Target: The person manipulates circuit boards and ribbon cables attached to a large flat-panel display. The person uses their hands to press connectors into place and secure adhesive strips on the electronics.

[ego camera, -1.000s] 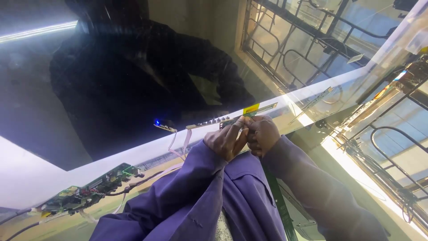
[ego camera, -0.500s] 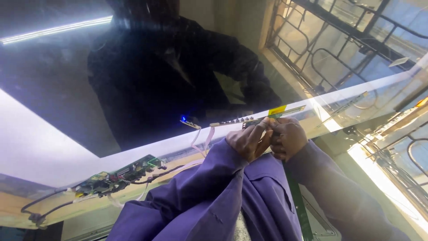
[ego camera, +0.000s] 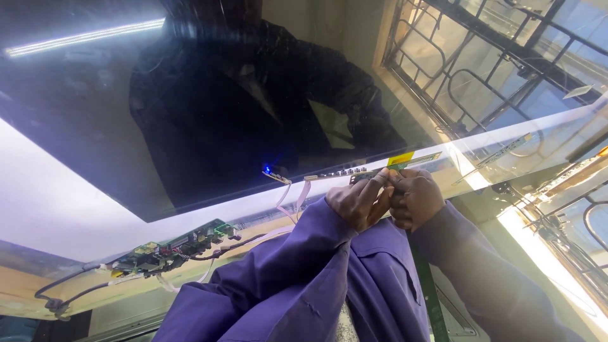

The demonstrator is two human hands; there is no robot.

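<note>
While both hands pinch | yellow label (ego camera: 400, 158) | panel edge (ego camera: 190, 215)

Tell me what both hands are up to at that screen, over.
Left hand and right hand together, pinching the narrow circuit strip at the glossy panel's edge. White ribbon cables beside them, nothing blocking.

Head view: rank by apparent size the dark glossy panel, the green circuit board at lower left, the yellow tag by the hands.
1. dark glossy panel, fills most of the frame.
2. green circuit board, far smaller, though it sits nearer the camera.
3. yellow tag, smallest, just above the left hand and right hand.
</note>
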